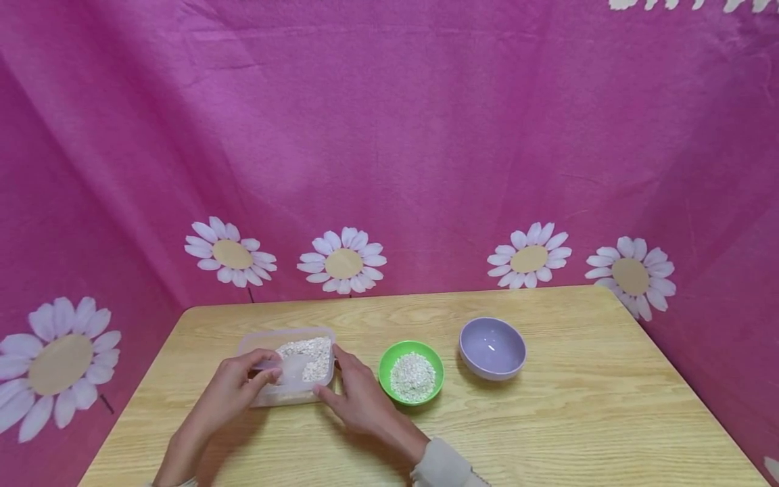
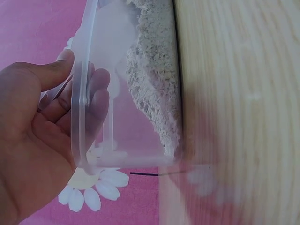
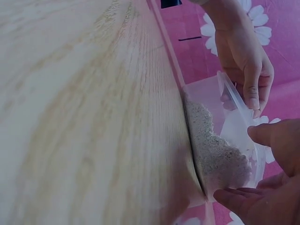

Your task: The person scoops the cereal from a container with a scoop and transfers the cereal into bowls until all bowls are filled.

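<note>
A translucent plastic container (image 1: 286,399) sits on the table at left, holding pale oat flakes (image 1: 316,352) heaped toward its right and far sides. Over its left part, my left hand (image 1: 234,389) pinches a small translucent scoop-like piece between thumb and fingers. The left wrist view has that hand (image 2: 37,122) at the container's rim, its fingertips seen through the clear wall. My right hand (image 1: 362,399) grips the container's right end, thumb at the near rim and fingers along the side wall. In the right wrist view its fingertips press low on the wall beside the oat flakes (image 3: 218,157).
Just right of my right hand stands a green bowl (image 1: 387,362) with a mound of the same flakes. Farther right is an empty purple bowl (image 1: 493,348). The wooden table (image 1: 578,419) backs onto a pink cloth (image 1: 426,169) with white flowers.
</note>
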`<move>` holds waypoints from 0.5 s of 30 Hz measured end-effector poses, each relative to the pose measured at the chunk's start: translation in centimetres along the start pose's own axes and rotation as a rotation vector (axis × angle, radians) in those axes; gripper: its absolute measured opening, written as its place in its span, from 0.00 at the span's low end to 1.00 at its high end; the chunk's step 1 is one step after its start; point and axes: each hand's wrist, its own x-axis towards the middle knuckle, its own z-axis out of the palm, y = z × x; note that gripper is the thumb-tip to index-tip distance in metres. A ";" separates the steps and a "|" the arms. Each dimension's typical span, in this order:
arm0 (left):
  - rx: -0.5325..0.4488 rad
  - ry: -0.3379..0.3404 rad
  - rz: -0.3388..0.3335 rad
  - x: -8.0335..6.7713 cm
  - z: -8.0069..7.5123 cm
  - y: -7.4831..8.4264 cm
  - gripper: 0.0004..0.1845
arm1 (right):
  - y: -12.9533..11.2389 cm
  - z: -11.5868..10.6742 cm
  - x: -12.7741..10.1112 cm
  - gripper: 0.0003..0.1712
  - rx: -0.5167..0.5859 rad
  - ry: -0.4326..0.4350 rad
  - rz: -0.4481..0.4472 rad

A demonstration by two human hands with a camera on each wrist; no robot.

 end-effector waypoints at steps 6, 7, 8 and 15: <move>-0.018 0.039 0.014 -0.2 -0.7 -0.3 0.08 | 0.0 -0.1 0.0 0.45 0.018 0.000 -0.001; -0.016 0.047 0.015 -0.3 -0.8 -0.3 0.08 | -0.1 -0.2 0.0 0.45 0.022 0.000 0.001; -0.017 0.055 0.014 -0.3 -0.9 -0.4 0.08 | -0.1 -0.2 0.0 0.45 0.029 0.001 0.000; -0.055 0.106 -0.027 -0.5 -1.8 -0.6 0.07 | -0.4 -0.6 -0.1 0.45 0.069 0.002 -0.020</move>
